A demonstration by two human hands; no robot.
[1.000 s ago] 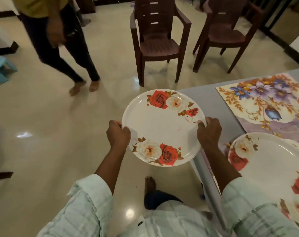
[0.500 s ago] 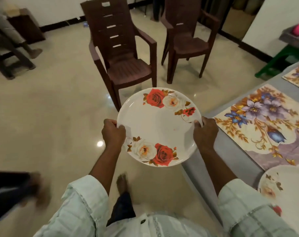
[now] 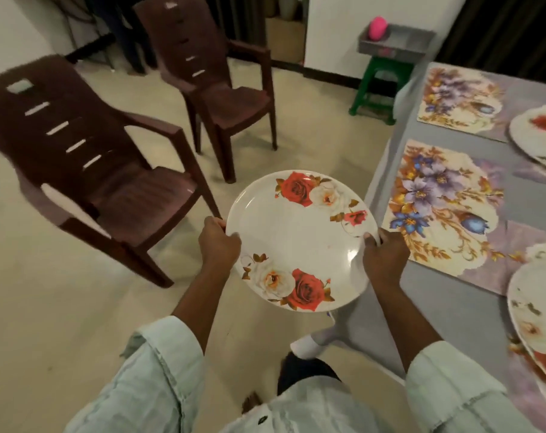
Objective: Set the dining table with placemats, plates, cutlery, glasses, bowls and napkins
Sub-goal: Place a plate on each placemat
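Note:
I carry a white plate with red and white roses in front of me, over the floor beside the table's left edge. My left hand grips its left rim and my right hand grips its right rim. On the grey table to the right lies a floral placemat with nothing on it, just right of the plate. A second bare floral placemat lies farther back. Two more rose plates sit on the table, one at the near right and one at the far right.
Two brown plastic armchairs stand on the tiled floor, one to the left and one farther back. A green stool holding a grey tray with a pink object stands beyond the table's far end.
I have walked along the table's left side with the plate in both hands. The chairs have drifted left and nearer, and the far placemat, far plate and stool have come into view. The other person is gone.

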